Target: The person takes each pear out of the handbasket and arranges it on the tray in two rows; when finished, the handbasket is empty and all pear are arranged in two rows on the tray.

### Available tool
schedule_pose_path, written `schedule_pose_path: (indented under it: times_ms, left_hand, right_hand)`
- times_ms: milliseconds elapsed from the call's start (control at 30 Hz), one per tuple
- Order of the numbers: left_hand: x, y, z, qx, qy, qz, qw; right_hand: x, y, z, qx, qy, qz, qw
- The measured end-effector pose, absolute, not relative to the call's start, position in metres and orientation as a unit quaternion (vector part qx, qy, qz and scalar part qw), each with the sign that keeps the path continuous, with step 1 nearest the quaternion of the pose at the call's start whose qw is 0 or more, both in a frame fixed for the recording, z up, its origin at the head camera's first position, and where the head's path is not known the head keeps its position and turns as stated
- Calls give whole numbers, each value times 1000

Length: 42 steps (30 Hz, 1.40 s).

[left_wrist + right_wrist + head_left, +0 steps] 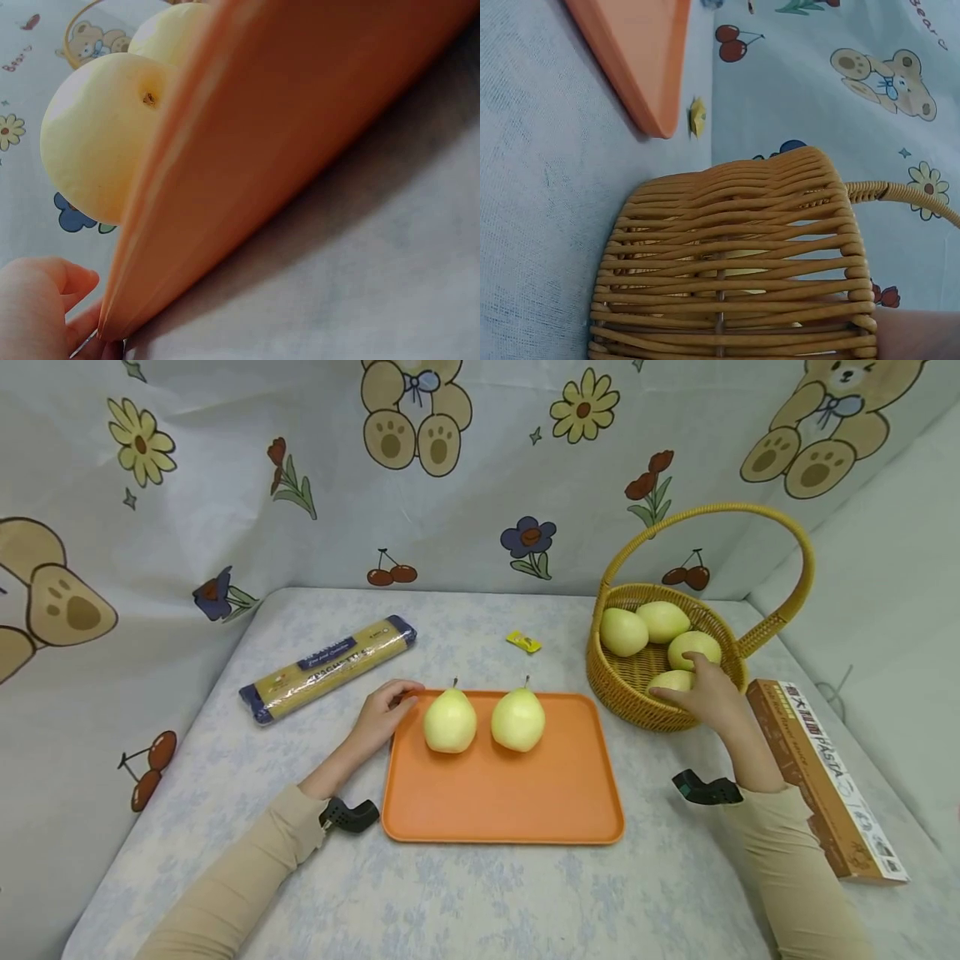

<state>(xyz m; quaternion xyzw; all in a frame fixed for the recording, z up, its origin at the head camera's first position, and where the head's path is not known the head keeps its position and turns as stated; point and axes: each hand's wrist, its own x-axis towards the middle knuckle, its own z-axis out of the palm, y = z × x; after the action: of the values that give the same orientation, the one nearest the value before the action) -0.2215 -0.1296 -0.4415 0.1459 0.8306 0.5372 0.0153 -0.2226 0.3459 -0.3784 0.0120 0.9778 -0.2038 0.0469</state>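
My left hand (386,714) is at the back left corner of the orange tray (495,802), its fingers gripping the rim. Two pale yellow pears (450,722) stand side by side on the tray, stems up. My right hand (708,693) reaches over the near rim into a wicker basket (622,697). Its thumb and fingers are spread about the nearest pear (671,682), which they partly cover. Several pears lie in the basket, one (693,650) beside the fingertips. In the right wrist view, the basket's woven side (727,277) hides most of the hand.
A spaghetti packet (330,668) lies to the left behind the tray. A small yellow wrapper (523,642) is behind the tray. A long brown pasta box (825,781) lies right of my right forearm. The basket's tall handle (705,510) arches above it.
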Motion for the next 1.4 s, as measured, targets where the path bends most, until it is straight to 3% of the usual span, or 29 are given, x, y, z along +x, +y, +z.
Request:
schedule_pose_path:
  times_ms: [200,467,767,1067,1267,1400]
  left_hand:
    - [-221,-129,-441,143,833,535,16]
    - [-221,-128,-441,142,832,536,14]
    - [-222,-128,-443,145,832,536,13]
    - [-221,-131,-441,145,829,540,16]
    - [-222,-130,-442,145,828,541,16]
    - [-222,-129,-442,144,829,541,18]
  right_hand:
    - [-222,343,-379,18,977,-206,42]
    - [-219,342,-379,24,963,-265,-39]
    - [-192,314,-346,-7,922,-368,-118]
    - [-170,263,-346,-140,905,-396,-70]
    - [-172,242,-370,-175,901,-397,0]
    - [-178,237,-388,-182,909,-376,14]
